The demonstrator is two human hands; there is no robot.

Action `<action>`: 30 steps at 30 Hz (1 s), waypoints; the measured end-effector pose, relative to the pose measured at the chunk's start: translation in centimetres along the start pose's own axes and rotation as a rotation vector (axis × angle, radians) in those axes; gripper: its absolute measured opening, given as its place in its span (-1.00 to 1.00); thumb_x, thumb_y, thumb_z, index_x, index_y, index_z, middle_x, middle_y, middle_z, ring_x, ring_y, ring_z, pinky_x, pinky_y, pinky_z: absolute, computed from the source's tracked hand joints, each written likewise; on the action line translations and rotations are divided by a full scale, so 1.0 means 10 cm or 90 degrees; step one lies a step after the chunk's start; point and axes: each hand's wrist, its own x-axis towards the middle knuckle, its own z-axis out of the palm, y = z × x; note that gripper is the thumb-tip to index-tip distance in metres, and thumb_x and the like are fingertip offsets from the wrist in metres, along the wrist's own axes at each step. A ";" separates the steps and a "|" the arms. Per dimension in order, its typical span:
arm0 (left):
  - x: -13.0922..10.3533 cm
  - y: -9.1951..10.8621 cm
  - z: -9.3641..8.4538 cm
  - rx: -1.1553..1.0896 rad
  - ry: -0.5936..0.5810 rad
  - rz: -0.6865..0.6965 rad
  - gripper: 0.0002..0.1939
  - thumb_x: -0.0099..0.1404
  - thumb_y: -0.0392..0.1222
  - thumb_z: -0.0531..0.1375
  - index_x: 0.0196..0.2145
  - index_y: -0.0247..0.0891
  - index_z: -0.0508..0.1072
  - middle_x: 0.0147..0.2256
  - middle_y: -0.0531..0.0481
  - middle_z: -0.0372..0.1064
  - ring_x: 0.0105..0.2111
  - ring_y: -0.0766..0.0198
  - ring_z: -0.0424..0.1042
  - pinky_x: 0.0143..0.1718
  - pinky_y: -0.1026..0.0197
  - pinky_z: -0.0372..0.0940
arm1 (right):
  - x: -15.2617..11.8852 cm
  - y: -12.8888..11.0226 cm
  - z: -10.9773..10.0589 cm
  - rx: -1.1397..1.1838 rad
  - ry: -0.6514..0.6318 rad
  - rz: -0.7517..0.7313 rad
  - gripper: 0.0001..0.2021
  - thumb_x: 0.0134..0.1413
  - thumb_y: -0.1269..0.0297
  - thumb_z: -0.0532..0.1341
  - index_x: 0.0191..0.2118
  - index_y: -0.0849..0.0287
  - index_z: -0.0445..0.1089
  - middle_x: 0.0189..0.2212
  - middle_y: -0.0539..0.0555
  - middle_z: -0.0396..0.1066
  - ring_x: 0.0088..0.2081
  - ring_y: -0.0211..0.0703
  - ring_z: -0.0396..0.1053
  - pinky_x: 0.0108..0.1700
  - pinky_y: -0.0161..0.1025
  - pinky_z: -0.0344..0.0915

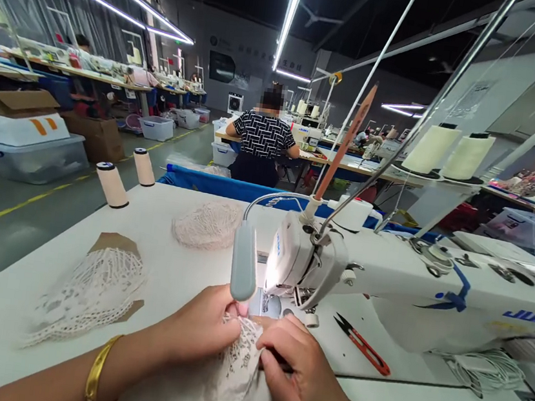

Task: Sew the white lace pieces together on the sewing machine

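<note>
A piece of white lace fabric [233, 378] hangs between my two hands, just in front of the needle area of a white sewing machine [309, 258]. My left hand [203, 326] pinches its upper left edge between thumb and fingers. On the other side, my right hand [294, 360] grips the right edge with curled fingers. Above my left fingertips is a grey lamp head [245, 263], which partly hides the machine's front. Red-handled thread snips [364, 346] lie to the right of my right hand, apart from it.
Lace pieces over a brown paper pattern [91, 283] lie at left, with a lace pile [206, 224] farther back. Two thread cones [112, 185] stand by the table's left edge. A pencil [348, 139] stands upright on the machine. Ahead, a co-worker [263, 135] sits facing away.
</note>
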 end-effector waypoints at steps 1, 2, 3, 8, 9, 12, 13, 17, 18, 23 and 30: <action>0.00 0.00 0.02 -0.022 0.001 0.002 -0.88 0.08 -0.21 0.14 -0.36 -0.17 0.30 -0.42 0.11 0.23 -0.38 0.20 0.25 -0.37 0.22 0.13 | 0.00 0.00 0.00 0.009 -0.002 0.019 -0.87 0.39 0.38 0.11 -0.20 0.05 0.37 -0.32 -0.04 0.45 -0.30 -0.17 0.38 -0.20 -0.22 0.29; 0.01 0.00 0.04 -0.035 -0.005 0.011 -0.85 0.10 -0.19 0.15 -0.31 -0.17 0.33 -0.42 0.11 0.24 -0.38 0.20 0.25 -0.37 0.22 0.15 | 0.00 0.00 0.00 0.013 -0.003 0.033 -0.87 0.42 0.35 0.12 -0.22 0.05 0.36 -0.32 -0.04 0.45 -0.29 -0.17 0.39 -0.20 -0.23 0.29; 0.00 0.01 0.06 -0.039 -0.015 0.023 -0.83 0.13 -0.16 0.16 -0.27 -0.17 0.36 -0.42 0.12 0.25 -0.38 0.21 0.26 -0.36 0.23 0.16 | -0.01 0.01 0.02 0.010 -0.001 0.040 -0.85 0.44 0.33 0.13 -0.23 0.05 0.36 -0.32 -0.04 0.45 -0.29 -0.17 0.39 -0.20 -0.23 0.30; -0.03 -0.02 0.11 0.016 -0.037 0.059 -0.85 0.29 -0.08 0.20 -0.35 -0.20 0.42 -0.39 0.09 0.38 -0.32 0.19 0.35 -0.33 0.24 0.16 | -0.06 0.06 0.11 -0.072 0.051 0.071 -0.85 0.44 0.39 0.14 -0.23 0.04 0.35 -0.34 -0.04 0.48 -0.33 -0.15 0.44 -0.25 -0.24 0.32; -0.03 -0.04 0.12 0.016 -0.043 0.065 -0.82 0.32 -0.08 0.18 -0.37 -0.21 0.45 -0.38 0.07 0.40 -0.31 0.18 0.36 -0.32 0.24 0.17 | -0.07 0.07 0.12 -0.077 0.063 0.084 -0.87 0.43 0.39 0.15 -0.21 0.04 0.35 -0.35 -0.05 0.49 -0.34 -0.15 0.45 -0.27 -0.24 0.33; -0.03 -0.06 0.16 -0.003 -0.049 0.089 -0.73 0.38 -0.06 0.16 -0.42 -0.23 0.48 -0.39 0.06 0.37 -0.32 0.20 0.36 -0.30 0.24 0.18 | -0.08 0.07 0.12 -0.052 0.082 0.115 -0.90 0.39 0.39 0.16 -0.11 0.04 0.38 -0.31 -0.04 0.54 -0.31 -0.14 0.52 -0.25 -0.25 0.39; -0.03 -0.06 0.17 -0.009 -0.046 0.098 -0.72 0.39 -0.07 0.16 -0.43 -0.23 0.48 -0.40 0.07 0.36 -0.33 0.22 0.35 -0.30 0.24 0.18 | -0.08 0.06 0.11 -0.041 0.085 0.121 -0.88 0.38 0.39 0.17 -0.07 0.04 0.39 -0.30 -0.04 0.55 -0.29 -0.13 0.53 -0.24 -0.25 0.40; -0.04 -0.06 0.19 -0.012 -0.034 0.134 -0.70 0.46 -0.09 0.13 -0.38 -0.22 0.53 -0.41 0.08 0.35 -0.36 0.25 0.36 -0.30 0.25 0.18 | -0.06 0.04 0.09 -0.030 0.084 0.144 -0.83 0.36 0.38 0.20 -0.01 0.03 0.45 -0.33 -0.04 0.52 -0.30 -0.13 0.51 -0.27 -0.25 0.39; -0.04 -0.06 0.20 -0.008 -0.033 0.143 -0.70 0.48 -0.09 0.13 -0.37 -0.21 0.55 -0.41 0.08 0.36 -0.36 0.26 0.36 -0.30 0.25 0.18 | -0.06 0.04 0.08 -0.031 0.084 0.145 -0.85 0.36 0.37 0.20 -0.04 0.04 0.46 -0.34 -0.04 0.51 -0.31 -0.13 0.49 -0.28 -0.26 0.39; -0.03 -0.09 0.23 0.028 -0.020 0.166 -0.65 0.51 -0.06 0.12 -0.40 -0.23 0.52 -0.43 0.07 0.36 -0.39 0.26 0.38 -0.33 0.25 0.18 | -0.05 0.06 0.10 -0.049 0.087 0.120 -0.88 0.41 0.38 0.16 -0.20 0.05 0.39 -0.35 -0.02 0.48 -0.32 -0.15 0.47 -0.31 -0.27 0.34; -0.05 0.01 0.24 -0.121 -0.046 0.166 -0.78 0.46 -0.12 0.20 -0.03 -0.11 0.61 -0.07 0.02 0.66 -0.05 0.11 0.61 0.01 0.19 0.41 | -0.05 0.05 0.11 -0.079 0.108 0.082 -0.85 0.39 0.41 0.15 -0.24 0.05 0.37 -0.39 -0.03 0.45 -0.33 -0.14 0.46 -0.32 -0.27 0.33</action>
